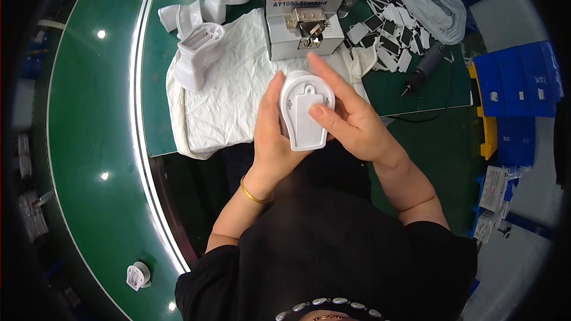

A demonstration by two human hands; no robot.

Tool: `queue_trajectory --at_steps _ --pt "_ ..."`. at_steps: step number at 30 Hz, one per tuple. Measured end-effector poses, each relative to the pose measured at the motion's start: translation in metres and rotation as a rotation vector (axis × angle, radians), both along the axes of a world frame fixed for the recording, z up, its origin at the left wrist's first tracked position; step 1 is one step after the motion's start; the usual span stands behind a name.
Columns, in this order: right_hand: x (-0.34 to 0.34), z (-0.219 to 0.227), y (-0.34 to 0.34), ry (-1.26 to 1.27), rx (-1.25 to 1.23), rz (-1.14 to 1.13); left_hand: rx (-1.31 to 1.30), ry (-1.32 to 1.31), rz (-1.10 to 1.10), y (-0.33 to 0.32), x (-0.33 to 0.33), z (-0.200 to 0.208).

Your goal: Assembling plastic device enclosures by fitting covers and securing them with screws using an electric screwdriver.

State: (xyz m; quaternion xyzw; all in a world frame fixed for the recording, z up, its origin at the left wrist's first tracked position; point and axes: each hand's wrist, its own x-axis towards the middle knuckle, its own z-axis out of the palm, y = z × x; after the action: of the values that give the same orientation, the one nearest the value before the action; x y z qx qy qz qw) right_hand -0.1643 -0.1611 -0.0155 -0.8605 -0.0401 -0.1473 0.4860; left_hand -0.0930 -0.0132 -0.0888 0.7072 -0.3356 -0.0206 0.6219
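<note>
Plainly, the white housing sat between both hands, its flat face turned up; take it as the centre of the dial. The left hand grasped it from nine o'clock round to seven, fingers half curled along its side and under it, a gold bracelet on that wrist at seven. The right hand held it more loosely from three o'clock: the thumb lay on the flat face, while the index finger reached out nearly straight toward twelve, well spread from the thumb. Its tip was blurred, and whether it touched the rim could not be told.

Beyond the hands, a white cloth spread toward ten. Three more white housings stood or lay between ten and eleven. A grey machine stood at twelve, a grey handheld tool lay just past two, and black and white plates were heaped near half past one. Farther off, blue bins showed at about three.
</note>
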Motion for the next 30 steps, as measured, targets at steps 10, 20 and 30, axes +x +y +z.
queue_trajectory --at_steps 10,20,30 --pt "-0.008 -0.002 0.005 0.068 0.606 0.001 -0.251 0.472 -0.331 0.014 -0.002 0.036" --pt "-0.015 0.002 -0.026 0.251 0.795 -0.029 0.121 0.028 -0.349 0.006 0.002 0.044" --pt "-0.037 -0.036 -0.231 0.213 -0.502 -1.339 0.063 -0.111 -0.221 -0.005 0.003 0.014"
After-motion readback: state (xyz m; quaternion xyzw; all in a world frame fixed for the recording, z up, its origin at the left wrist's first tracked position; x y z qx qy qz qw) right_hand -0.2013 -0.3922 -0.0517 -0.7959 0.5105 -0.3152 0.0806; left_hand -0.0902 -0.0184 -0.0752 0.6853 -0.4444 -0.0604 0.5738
